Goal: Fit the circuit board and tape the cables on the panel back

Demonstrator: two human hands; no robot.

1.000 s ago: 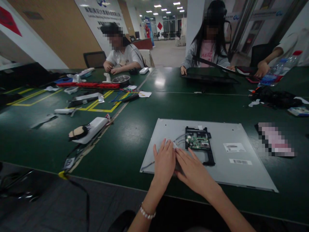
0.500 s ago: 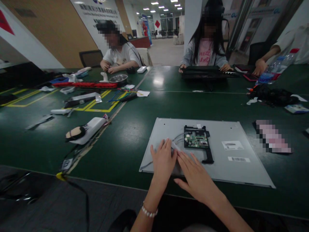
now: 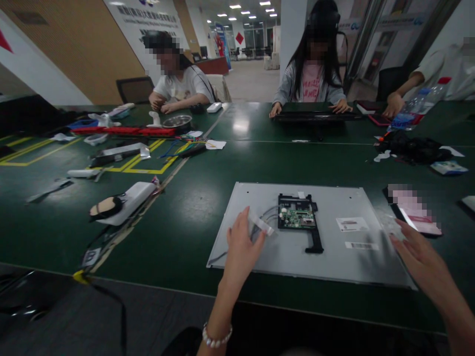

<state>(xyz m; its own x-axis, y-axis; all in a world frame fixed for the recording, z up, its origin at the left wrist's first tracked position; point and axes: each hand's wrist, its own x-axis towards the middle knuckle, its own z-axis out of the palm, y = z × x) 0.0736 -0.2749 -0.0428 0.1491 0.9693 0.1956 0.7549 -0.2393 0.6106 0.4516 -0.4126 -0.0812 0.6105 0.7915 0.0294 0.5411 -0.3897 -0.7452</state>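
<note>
Your left hand (image 3: 243,244) was over the left part of the grey panel (image 3: 326,264); thumb and index stood apart in a C, with the clear strip (image 3: 264,226) showing between and just past them; whether they pinched it, I couldn't tell. Strip sat by the grey cables (image 3: 270,212), left of the green circuit board (image 3: 298,218) in its black bracket (image 3: 315,242); your right hand (image 3: 419,252) was out at the panel's right edge, near the phone (image 3: 415,210), thumb and fingertips seemingly pinching clear film (image 3: 390,225), though blur hid the exact grip.

To do it well, my call: left fingers light on the strip, pressing it flat without tugging the cables; nothing leaning on the board; film kept high enough not to cling to the panel or its labels (image 3: 352,224).

Versus half a second earlier: right hand had left its spot against the left one and swung right; film showed at its fingertips, where none was visible before; left hand had stayed by the cables, its strip now less covered.
</note>
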